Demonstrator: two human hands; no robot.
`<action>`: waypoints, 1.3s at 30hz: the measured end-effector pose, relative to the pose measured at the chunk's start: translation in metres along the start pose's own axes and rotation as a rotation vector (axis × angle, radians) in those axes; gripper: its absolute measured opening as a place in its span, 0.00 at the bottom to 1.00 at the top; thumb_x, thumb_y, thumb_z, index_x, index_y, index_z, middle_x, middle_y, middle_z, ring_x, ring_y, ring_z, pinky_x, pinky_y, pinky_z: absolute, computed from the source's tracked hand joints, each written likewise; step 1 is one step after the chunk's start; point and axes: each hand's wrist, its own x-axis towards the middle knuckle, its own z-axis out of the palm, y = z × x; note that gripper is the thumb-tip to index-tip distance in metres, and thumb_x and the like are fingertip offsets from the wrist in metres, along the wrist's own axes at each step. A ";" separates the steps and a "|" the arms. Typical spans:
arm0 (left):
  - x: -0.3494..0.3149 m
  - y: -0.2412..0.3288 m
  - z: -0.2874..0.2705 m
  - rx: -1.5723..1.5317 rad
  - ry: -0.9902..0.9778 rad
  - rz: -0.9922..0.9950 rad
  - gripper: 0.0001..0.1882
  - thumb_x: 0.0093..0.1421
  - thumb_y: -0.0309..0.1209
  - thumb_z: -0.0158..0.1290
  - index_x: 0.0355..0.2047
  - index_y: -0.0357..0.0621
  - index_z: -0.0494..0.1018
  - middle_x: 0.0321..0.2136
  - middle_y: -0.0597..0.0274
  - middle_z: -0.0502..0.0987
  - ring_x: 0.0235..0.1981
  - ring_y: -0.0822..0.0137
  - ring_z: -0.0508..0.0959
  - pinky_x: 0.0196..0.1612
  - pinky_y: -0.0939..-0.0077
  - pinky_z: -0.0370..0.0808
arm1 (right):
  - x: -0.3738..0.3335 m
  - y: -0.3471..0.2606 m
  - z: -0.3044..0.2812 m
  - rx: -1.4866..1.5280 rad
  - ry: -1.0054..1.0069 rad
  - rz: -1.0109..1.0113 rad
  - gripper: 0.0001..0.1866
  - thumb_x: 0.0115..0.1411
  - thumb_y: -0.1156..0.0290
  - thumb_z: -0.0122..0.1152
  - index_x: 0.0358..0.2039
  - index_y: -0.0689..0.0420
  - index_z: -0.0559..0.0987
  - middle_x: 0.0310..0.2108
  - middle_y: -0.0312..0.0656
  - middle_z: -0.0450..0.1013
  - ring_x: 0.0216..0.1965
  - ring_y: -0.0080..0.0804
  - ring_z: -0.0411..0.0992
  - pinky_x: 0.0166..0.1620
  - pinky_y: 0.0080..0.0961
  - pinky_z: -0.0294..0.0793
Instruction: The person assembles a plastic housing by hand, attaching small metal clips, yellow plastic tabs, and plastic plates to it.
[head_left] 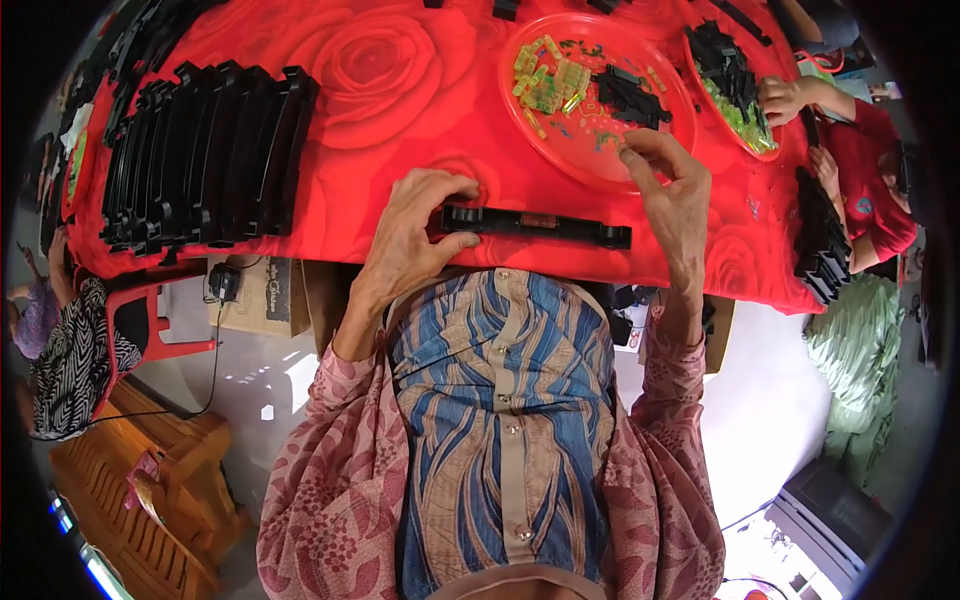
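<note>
A black plastic spirit level body (580, 229) lies lengthwise along the table's near edge, with a small window in its middle. My left hand (412, 222) curves around its left end, thumb on the near side and fingers on the far side. Above the near rim of a red round tray (545, 165) is my right hand (672, 185), thumb and forefinger brought together. Whatever lies between those fingertips is too small to make out. The tray holds yellow-green vials (570, 80), small black parts (632, 95) and scattered tiny bits.
Several black level bodies (205, 155) stand in a row at the left on the red rose-patterned tablecloth (380, 75). At the right, a co-worker's hand (785, 100) reaches into a second tray (708, 85); more black bodies (822, 240) are stacked nearby. A red chair (160, 320) stands at the left.
</note>
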 end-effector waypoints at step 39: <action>-0.003 -0.001 0.004 -0.082 0.028 -0.051 0.29 0.39 0.21 0.66 0.46 0.43 0.74 0.42 0.60 0.77 0.49 0.57 0.74 0.54 0.65 0.67 | 0.106 0.036 0.016 -0.773 -0.126 -0.094 0.13 0.49 0.71 0.66 0.35 0.62 0.81 0.28 0.49 0.79 0.32 0.44 0.79 0.36 0.37 0.75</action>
